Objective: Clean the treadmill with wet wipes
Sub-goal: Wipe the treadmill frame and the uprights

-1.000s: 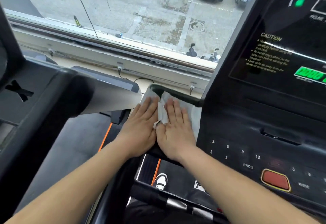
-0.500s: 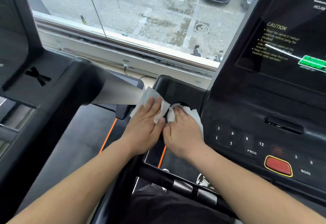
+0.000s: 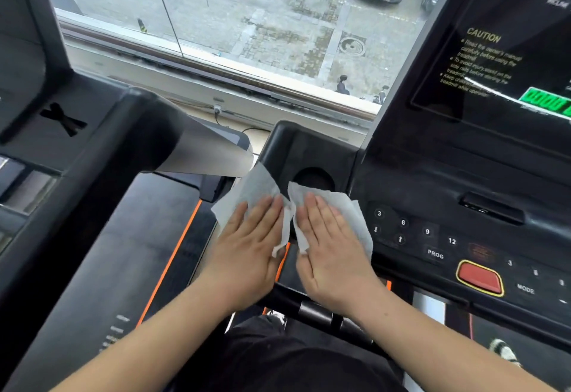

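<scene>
Bare forearms [image 3: 154, 342] — black garment [image 3: 293, 360], patterned shoe [image 3: 503, 353] (black and white).

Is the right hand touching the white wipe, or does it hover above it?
Touching. The head view shows the right hand lying flat on the white wipe, fingers straight, with no gap between them.

L hand [image 3: 247, 246], R hand [image 3: 332, 252] on wipes [image 3: 253, 187]; prob. cup holder [image 3: 313, 177] behind, keypad [image 3: 414, 234] R.
</scene>
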